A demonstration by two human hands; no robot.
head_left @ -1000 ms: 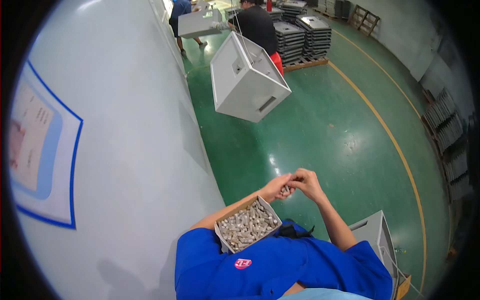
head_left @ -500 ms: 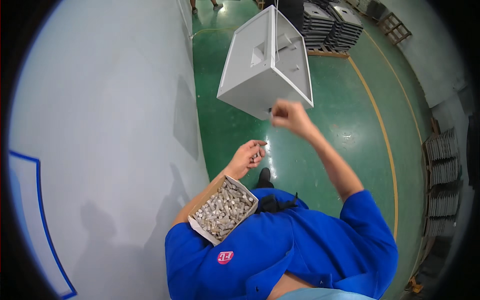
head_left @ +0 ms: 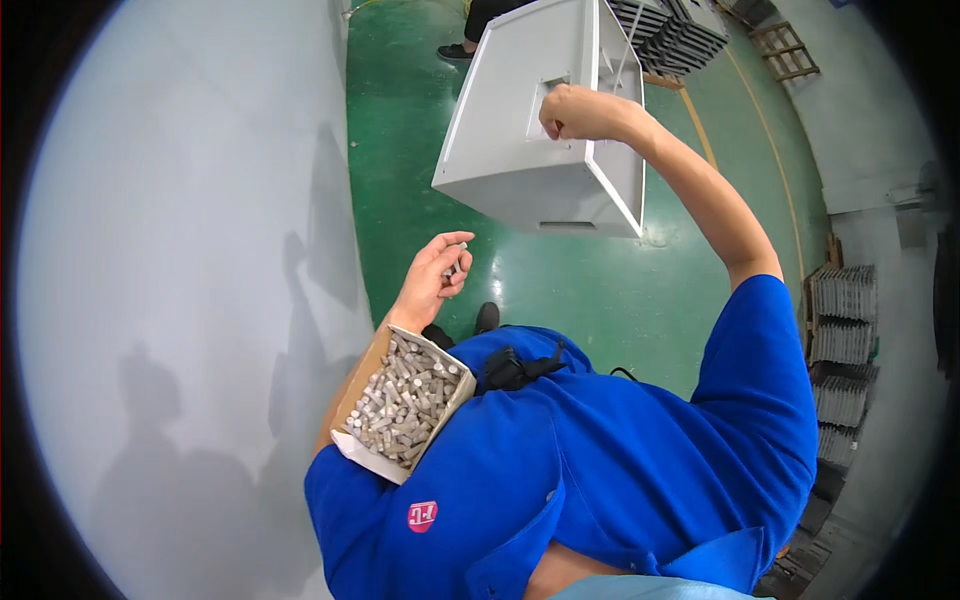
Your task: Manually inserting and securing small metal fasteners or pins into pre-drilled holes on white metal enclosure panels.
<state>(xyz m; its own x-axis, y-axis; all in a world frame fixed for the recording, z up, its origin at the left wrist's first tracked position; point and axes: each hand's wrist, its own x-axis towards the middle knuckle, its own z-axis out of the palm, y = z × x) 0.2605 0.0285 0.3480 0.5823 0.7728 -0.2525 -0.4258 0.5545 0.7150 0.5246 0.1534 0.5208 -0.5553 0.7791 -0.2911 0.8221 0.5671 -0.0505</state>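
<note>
An open cardboard box [head_left: 363, 460] rests in the crook of my left arm against my body, full of small grey cylindrical plugs [head_left: 405, 400]. Beyond it, my left hand [head_left: 435, 278] is curled around a few of the same plugs, its index finger stretched out. My right hand [head_left: 585, 112] is closed, its fingertips pinched together in front of a white metal box-like cabinet [head_left: 510, 180]. Whatever the pinch holds is hidden. The hand overlaps the cabinet's edge near a square cutout; whether it touches the metal I cannot tell.
A pale wall [head_left: 200, 200] runs close along my left. Behind the cabinet, a person's dark shoe [head_left: 457, 52] shows on the green floor [head_left: 400, 150]. Stacks of grey panels [head_left: 680, 40] stand at the back right, more panels [head_left: 843, 290] along the right, and a wooden pallet [head_left: 785, 50] lies far right.
My right hand has gone up from the cabinet's lower edge to its cutout side. My left hand and the box appear shifted left in view, and a person's leg now shows behind the cabinet.
</note>
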